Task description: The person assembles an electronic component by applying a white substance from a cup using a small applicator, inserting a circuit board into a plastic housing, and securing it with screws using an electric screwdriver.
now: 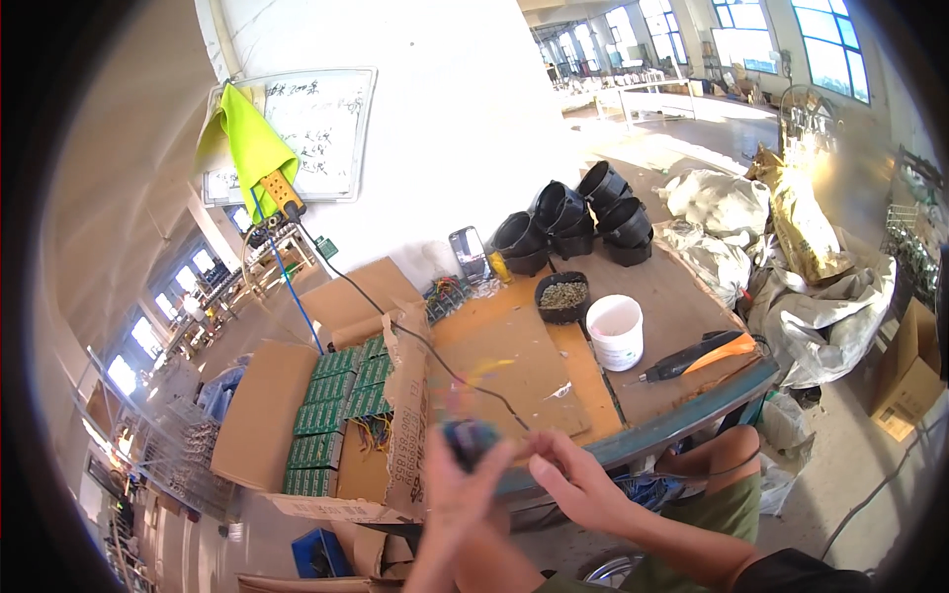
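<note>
**Both hands close on a small dark part at the bench edge**

A small dark part (469, 438) with coloured wires sits between the two hands, just over the near edge of the workbench (682, 420). The left hand (457, 484) is blurred; its fingers curl up around the part and grip it. The right hand (576, 478) pinches its thumb and forefinger together at the part's right side, where a thin black cable (425, 346) ends; whether it grips the cable or the part, the blur hides.

Left of the hands stands an open cardboard box (346, 420) packed with green circuit boards (336, 415), its torn flap rising just beside the left hand. Behind, on the cardboard-covered top, stand a white bucket (615, 331), a black bowl of small pieces (562, 296), an orange-and-black hand tool (698, 356) and stacked black housings (573, 219).
</note>
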